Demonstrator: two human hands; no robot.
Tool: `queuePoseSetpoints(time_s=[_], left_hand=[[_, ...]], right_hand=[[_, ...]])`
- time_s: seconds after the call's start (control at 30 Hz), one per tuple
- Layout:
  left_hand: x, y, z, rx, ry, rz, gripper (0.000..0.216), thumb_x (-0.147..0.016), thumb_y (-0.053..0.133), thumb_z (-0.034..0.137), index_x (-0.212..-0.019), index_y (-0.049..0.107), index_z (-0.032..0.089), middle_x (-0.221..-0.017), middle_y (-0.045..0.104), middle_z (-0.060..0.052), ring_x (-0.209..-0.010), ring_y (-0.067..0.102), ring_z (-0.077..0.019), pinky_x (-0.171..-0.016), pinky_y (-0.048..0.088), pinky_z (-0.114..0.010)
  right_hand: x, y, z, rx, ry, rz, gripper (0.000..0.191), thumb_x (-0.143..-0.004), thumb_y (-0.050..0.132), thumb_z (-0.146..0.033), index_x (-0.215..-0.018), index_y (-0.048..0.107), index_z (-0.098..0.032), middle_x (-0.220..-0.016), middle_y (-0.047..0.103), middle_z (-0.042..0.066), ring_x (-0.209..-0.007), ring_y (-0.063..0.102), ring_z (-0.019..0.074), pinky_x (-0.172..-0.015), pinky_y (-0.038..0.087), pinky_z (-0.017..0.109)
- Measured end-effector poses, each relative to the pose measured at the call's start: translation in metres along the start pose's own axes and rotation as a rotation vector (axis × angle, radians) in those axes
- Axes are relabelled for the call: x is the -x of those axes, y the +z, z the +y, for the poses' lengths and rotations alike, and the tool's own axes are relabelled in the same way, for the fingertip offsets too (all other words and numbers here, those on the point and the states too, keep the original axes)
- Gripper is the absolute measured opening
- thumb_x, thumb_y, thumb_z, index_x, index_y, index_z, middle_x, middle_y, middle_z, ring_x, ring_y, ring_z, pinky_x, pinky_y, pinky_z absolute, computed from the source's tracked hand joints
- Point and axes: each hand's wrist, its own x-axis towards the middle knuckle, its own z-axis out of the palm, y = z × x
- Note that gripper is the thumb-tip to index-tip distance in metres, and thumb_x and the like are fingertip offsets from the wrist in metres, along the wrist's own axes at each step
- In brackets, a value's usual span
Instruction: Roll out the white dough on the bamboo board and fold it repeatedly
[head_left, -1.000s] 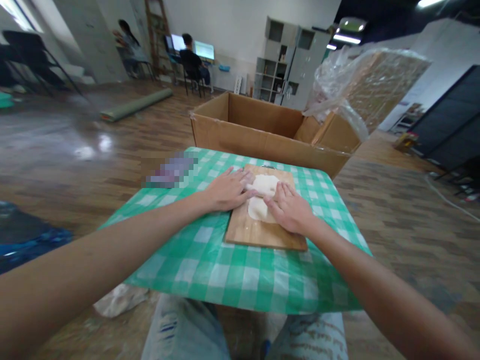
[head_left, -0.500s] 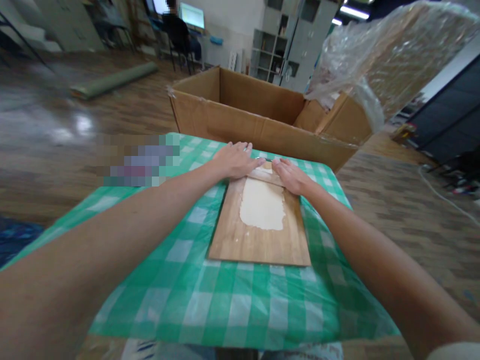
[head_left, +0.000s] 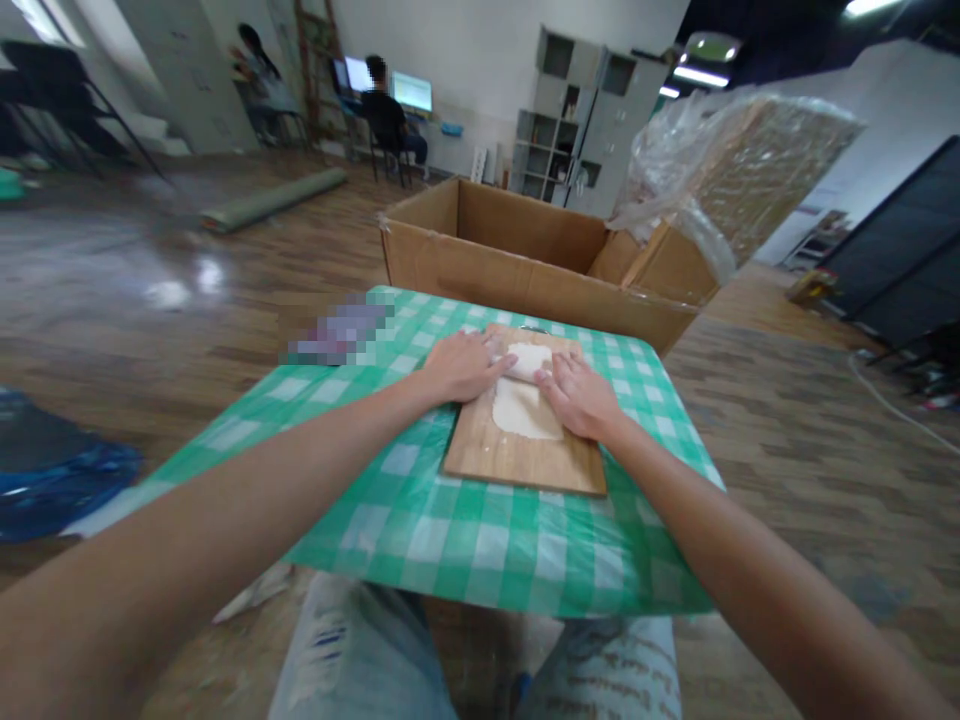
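A pale, flat sheet of dough [head_left: 527, 412] lies on a wooden board [head_left: 517, 466], stretched lengthwise with uneven edges. Across its middle rests a light rolling pin [head_left: 523, 371], with dough showing on both sides of it. My left hand [head_left: 466, 365] is over the pin's left end, thumb pointing inward along it. On the right end sits my right hand [head_left: 576, 393], its fingers curled over the wood. Both palms hide the pin's ends.
A green-and-white checked cloth [head_left: 390, 510] covers the table. Beyond it stands a big open cardboard box [head_left: 480, 255] with plastic-wrapped material [head_left: 772, 170] at its right. A blurred-out item [head_left: 341, 335] lies at the table's left edge. A blue plastic bag [head_left: 67, 490] is at the left.
Both hands have drawn the rolling pin back from the far end of the dough toward its middle. The camera view has tilted, bringing my knees into sight.
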Motion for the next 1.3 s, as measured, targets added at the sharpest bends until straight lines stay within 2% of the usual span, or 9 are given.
queuePoseSetpoints(time_s=[0.17,0.33,0.47,0.63,0.77,0.9,1.03,1.23,1.3], left_hand=[[0.038,-0.007,0.007,-0.014,0.084,0.081,0.064,-0.109,0.026,0.054,-0.15,0.055,0.015,-0.157,0.056,-0.014,-0.139,0.055,-0.0312,-0.117,0.033,-0.044],[0.066,-0.018,0.018,-0.06,0.061,0.099,0.061,-0.108,0.032,0.053,-0.145,0.058,0.012,-0.142,0.066,-0.017,-0.13,0.061,-0.032,-0.113,0.037,-0.045],[0.092,-0.029,0.028,-0.068,0.072,0.079,0.059,-0.108,0.034,0.054,-0.139,0.06,0.012,-0.135,0.068,-0.018,-0.125,0.062,-0.0326,-0.11,0.041,-0.046],[0.127,-0.038,0.048,-0.033,0.093,0.05,0.061,-0.108,0.034,0.055,-0.142,0.058,0.01,-0.144,0.063,-0.02,-0.13,0.06,-0.0329,-0.111,0.043,-0.046],[0.14,-0.039,0.059,0.011,0.107,0.025,0.065,-0.107,0.035,0.057,-0.15,0.052,0.012,-0.152,0.058,-0.018,-0.138,0.056,-0.0332,-0.117,0.04,-0.048],[0.139,-0.035,0.058,0.037,0.144,0.014,0.066,-0.108,0.033,0.056,-0.157,0.046,0.013,-0.159,0.052,-0.016,-0.149,0.046,-0.0314,-0.125,0.031,-0.048],[0.122,-0.03,0.044,0.025,0.177,0.019,0.063,-0.11,0.03,0.052,-0.161,0.041,0.019,-0.166,0.045,-0.01,-0.155,0.038,-0.0294,-0.13,0.022,-0.049],[0.068,-0.017,0.019,-0.018,0.109,-0.019,0.066,-0.111,0.019,0.05,-0.161,0.042,0.013,-0.165,0.046,-0.013,-0.152,0.043,-0.0321,-0.127,0.029,-0.048],[0.048,-0.011,0.009,-0.028,0.093,-0.021,0.065,-0.111,0.016,0.046,-0.16,0.043,0.013,-0.165,0.046,-0.014,-0.152,0.043,-0.0321,-0.124,0.032,-0.047]], right_hand=[[0.023,-0.006,-0.015,0.006,-0.016,-0.014,0.087,-0.108,0.011,-0.063,-0.152,0.048,0.002,-0.159,0.048,0.028,-0.153,0.04,0.0365,-0.126,0.029,0.052],[0.04,-0.01,-0.023,0.048,-0.047,-0.004,0.086,-0.108,0.014,-0.061,-0.154,0.045,0.004,-0.161,0.046,0.029,-0.155,0.037,0.0369,-0.127,0.028,0.053],[0.056,-0.016,-0.03,0.049,-0.092,0.02,0.085,-0.109,0.017,-0.059,-0.153,0.044,0.009,-0.161,0.044,0.032,-0.156,0.034,0.0385,-0.128,0.027,0.054],[0.077,-0.026,-0.03,0.02,-0.138,0.028,0.076,-0.11,0.024,-0.056,-0.154,0.045,0.002,-0.161,0.047,0.027,-0.155,0.037,0.0341,-0.127,0.03,0.052],[0.091,-0.032,-0.03,0.027,-0.137,0.019,0.075,-0.109,0.026,-0.056,-0.154,0.047,0.0,-0.155,0.054,0.026,-0.15,0.045,0.0353,-0.125,0.034,0.053],[0.105,-0.03,-0.042,0.065,-0.087,0.031,0.081,-0.108,0.027,-0.058,-0.156,0.042,0.006,-0.16,0.046,0.03,-0.153,0.038,0.0402,-0.126,0.031,0.056],[0.103,-0.023,-0.049,0.064,-0.013,0.047,0.089,-0.107,0.026,-0.063,-0.158,0.037,0.009,-0.163,0.039,0.032,-0.157,0.031,0.0425,-0.126,0.029,0.06],[0.05,-0.014,-0.027,0.027,0.005,-0.011,0.093,-0.107,0.017,-0.063,-0.153,0.041,0.014,-0.16,0.042,0.035,-0.156,0.032,0.0429,-0.127,0.028,0.057],[0.027,-0.012,-0.015,-0.002,-0.026,-0.018,0.089,-0.108,0.012,-0.061,-0.151,0.049,0.008,-0.157,0.048,0.032,-0.154,0.036,0.042,-0.126,0.027,0.061]])
